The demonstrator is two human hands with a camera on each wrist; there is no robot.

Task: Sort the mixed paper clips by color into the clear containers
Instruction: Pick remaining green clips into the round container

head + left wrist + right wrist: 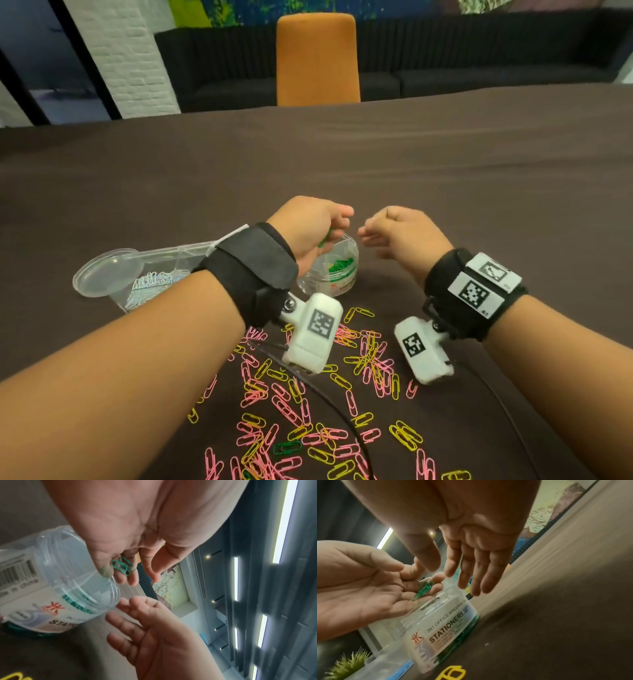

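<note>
Green paper clips (122,566) lie on the left hand's (310,229) curled fingers above the clear jar (337,270); the right hand (400,233), loosely spread, seems empty.

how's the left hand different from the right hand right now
The left hand holds a few green paper clips in its curled fingers; the right hand holds nothing, its fingers relaxed. The left hand is right over the open mouth of the clear jar; the right hand is beside the jar, off to its right. Both are raised off the table, and each wrist wears a black strap with a white camera.
</note>
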